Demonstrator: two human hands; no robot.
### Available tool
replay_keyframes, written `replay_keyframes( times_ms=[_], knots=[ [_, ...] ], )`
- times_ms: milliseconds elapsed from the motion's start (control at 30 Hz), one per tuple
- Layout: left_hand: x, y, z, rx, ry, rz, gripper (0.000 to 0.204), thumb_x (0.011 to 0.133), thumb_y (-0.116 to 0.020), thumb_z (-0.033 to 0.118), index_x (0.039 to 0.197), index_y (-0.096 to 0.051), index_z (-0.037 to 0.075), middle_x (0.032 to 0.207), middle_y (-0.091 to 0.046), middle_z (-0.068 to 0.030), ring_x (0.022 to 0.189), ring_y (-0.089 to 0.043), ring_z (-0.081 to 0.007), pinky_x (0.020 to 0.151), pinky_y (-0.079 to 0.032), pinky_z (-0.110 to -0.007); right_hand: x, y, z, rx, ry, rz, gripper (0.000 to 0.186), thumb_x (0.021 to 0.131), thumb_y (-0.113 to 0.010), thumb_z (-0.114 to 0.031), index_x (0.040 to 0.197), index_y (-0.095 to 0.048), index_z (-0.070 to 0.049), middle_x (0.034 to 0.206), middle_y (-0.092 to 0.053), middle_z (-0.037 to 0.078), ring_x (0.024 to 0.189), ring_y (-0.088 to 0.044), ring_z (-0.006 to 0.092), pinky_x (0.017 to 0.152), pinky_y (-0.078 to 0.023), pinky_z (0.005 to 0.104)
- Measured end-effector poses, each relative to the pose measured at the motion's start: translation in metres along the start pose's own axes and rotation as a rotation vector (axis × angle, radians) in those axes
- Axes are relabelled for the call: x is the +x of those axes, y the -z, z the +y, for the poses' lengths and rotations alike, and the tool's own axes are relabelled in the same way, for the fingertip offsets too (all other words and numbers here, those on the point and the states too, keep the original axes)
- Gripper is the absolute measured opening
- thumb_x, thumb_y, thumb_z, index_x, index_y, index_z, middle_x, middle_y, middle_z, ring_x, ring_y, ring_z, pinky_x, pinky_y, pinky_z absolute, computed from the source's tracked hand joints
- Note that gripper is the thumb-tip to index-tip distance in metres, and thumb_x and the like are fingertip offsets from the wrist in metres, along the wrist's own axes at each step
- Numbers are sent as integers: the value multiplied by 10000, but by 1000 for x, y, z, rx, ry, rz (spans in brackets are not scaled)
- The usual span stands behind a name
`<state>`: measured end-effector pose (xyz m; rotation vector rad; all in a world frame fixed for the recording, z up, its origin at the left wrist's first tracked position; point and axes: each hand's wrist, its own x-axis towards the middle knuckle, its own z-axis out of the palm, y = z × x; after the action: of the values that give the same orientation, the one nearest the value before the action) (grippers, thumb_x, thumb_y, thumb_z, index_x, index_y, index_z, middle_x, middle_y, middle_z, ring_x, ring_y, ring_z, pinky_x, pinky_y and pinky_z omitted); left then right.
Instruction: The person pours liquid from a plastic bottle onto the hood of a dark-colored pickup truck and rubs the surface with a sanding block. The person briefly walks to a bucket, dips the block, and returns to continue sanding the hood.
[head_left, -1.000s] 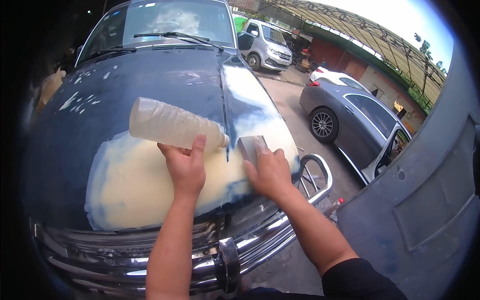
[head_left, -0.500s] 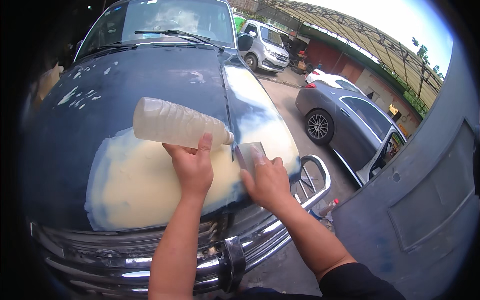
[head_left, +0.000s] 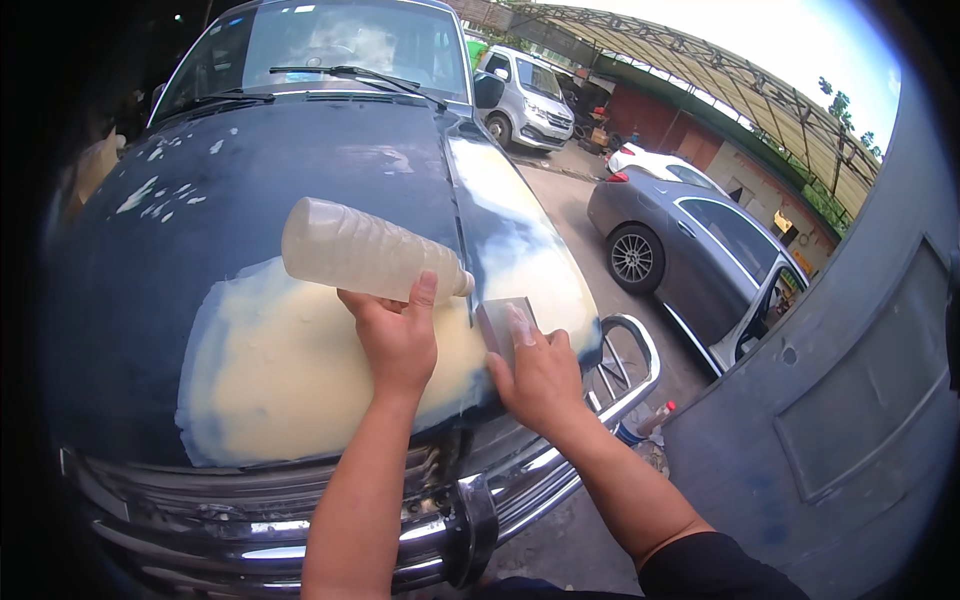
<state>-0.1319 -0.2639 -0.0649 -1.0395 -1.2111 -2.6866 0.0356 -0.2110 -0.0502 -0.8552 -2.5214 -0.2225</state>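
Observation:
My left hand (head_left: pixel 398 340) is closed around a cloudy, ribbed plastic bottle (head_left: pixel 365 248), tipped on its side with its neck pointing right, over the dark blue car hood (head_left: pixel 330 150). A large cream filler patch (head_left: pixel 280 370) with smeared edges covers the hood's front corner below the bottle. Close to the bottle's mouth, my right hand (head_left: pixel 545 380) grips a flat grey sanding block (head_left: pixel 492 325). Whitish residue coats its fingers. The block lies against the front of the fender (head_left: pixel 545 285), which also carries cream filler, beside the hood seam.
A chrome bumper (head_left: pixel 530 500) runs below the hood, with a tubular guard (head_left: pixel 645 360) at its right end. A grey panel (head_left: pixel 840 400) stands close on the right. Beyond are a grey car (head_left: pixel 690 235) and a silver van (head_left: pixel 530 100). A red-capped bottle (head_left: pixel 655 418) stands low beside the bumper.
The plastic bottle and my left hand have shifted slightly right and down. The sanding block has moved a little right and down with my right hand.

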Motion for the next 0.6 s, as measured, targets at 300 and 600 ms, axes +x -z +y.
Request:
replay_keyframes(
  times_ms=[300, 600],
  knots=[
    [-11, -30, 1, -7, 46, -82, 699, 950, -681, 128, 1445, -201, 15, 1348, -457, -143, 1193, -533, -206, 995, -454, -333, 105, 8, 77, -34, -368, -167, 680, 908, -597, -354, 1462, -423, 0, 1173, -675, 215, 1115, -557, 417, 971, -475, 466],
    [-6, -9, -4, 66, 21, -66, 735, 947, -676, 92, 1484, -177, 36, 1376, -446, -136, 1231, -514, -211, 1043, -429, -341, 34, 8, 52, 114, -192, -94, 700, 866, -646, -355, 1438, -456, 1, 1181, -660, 235, 1029, -565, 409, 950, -467, 457]
  ],
)
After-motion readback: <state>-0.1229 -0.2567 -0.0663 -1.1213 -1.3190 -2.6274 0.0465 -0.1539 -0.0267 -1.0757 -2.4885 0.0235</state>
